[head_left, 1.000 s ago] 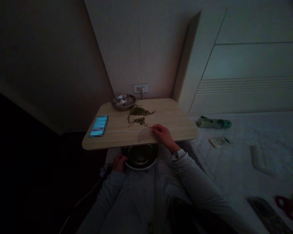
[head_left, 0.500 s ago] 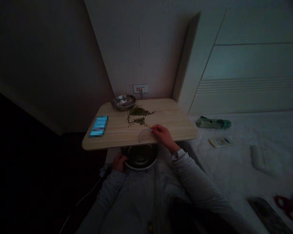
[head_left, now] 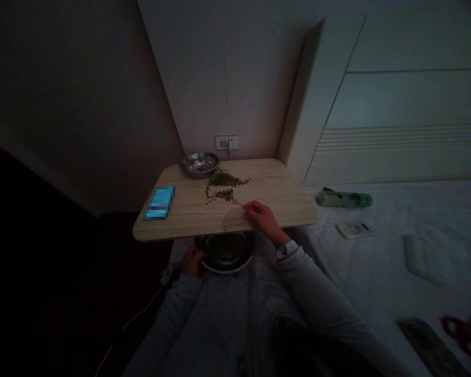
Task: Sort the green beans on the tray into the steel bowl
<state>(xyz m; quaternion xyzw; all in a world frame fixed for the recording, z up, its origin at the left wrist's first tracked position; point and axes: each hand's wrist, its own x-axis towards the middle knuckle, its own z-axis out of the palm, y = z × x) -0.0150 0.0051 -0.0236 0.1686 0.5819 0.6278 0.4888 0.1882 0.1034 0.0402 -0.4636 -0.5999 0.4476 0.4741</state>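
Observation:
Small green grains that look like beans (head_left: 224,179) lie scattered in a loose patch on the wooden table (head_left: 275,183). My right hand (head_left: 260,215) is closed, pinching the edge of a clear round plastic lid (head_left: 235,218) near the table's front edge, just in front of the grains. Below that edge, a dark bowl with a pale rim (head_left: 226,254) rests at my lap; some small grains seem to lie in it. My left hand (head_left: 193,261) grips this bowl by its left side, fingers over the rim.
A steel bowl (head_left: 200,165) stands at the table's back left, with a lit phone (head_left: 159,202) nearer the left edge. On the bed to the right are a green bottle-like item (head_left: 344,198), another phone (head_left: 355,229) and red-handled scissors (head_left: 463,335). A wall socket (head_left: 226,142) is behind the table.
The clear lid is tilted slightly differently in my right hand. Both hands keep nearly the same place, and the grains look unchanged.

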